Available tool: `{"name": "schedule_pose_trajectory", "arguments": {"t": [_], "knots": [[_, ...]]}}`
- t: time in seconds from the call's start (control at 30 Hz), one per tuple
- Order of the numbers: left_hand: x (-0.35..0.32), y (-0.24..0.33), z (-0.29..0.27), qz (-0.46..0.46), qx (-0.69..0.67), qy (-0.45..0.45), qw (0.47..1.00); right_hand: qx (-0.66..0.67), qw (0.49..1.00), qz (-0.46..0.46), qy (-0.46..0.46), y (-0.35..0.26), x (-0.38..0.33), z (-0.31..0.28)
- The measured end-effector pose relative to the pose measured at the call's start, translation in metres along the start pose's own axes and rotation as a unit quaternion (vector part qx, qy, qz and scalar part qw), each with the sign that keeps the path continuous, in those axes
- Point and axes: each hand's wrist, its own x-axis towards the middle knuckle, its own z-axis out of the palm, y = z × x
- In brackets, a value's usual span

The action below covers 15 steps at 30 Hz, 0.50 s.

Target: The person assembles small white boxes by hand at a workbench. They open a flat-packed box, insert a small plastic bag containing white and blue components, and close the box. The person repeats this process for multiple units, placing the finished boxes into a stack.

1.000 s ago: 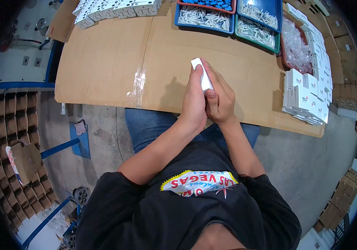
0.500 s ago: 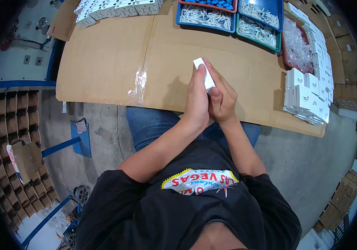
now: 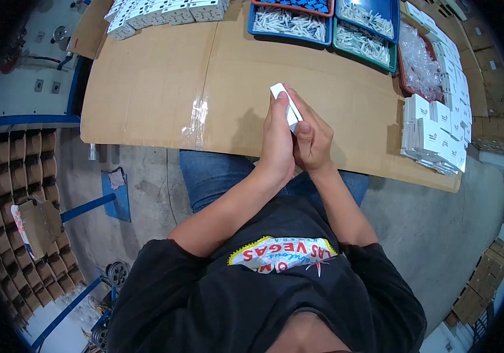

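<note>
A small white box (image 3: 292,119) is held above the table between my two hands, its long narrow side facing up. My left hand (image 3: 277,132) presses along its left side, the thumb near the far end. From the right, my right hand (image 3: 315,138) closes against it, with the thumb bent by the near end. My palms and fingers hide most of the box's broad faces. The two hands touch at the wrist side of the palms.
Cardboard (image 3: 146,88) covers the table. At the back stand blue (image 3: 290,39) and green (image 3: 362,57) trays of small white pieces. A red-brown basket (image 3: 403,82) holds clear plastic. White boxes are stacked at right (image 3: 434,138) and far left (image 3: 172,13).
The white box has shifted very slightly to the left between my hands. Both hands keep nearly the same hold.
</note>
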Motion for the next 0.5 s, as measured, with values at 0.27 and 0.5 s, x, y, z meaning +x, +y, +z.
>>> {"name": "schedule_pose_trajectory", "arguments": {"t": [0.27, 0.5], "knots": [[0.009, -0.001, -0.005, -0.012, 0.014, -0.018, 1.0, 0.109, 0.989, 0.099, -0.022, 0.007, -0.007, -0.002], [0.017, 0.009, -0.011, 0.071, 0.099, -0.039, 0.992, 0.213, 0.958, 0.187, -0.034, 0.007, -0.001, -0.006]]}}
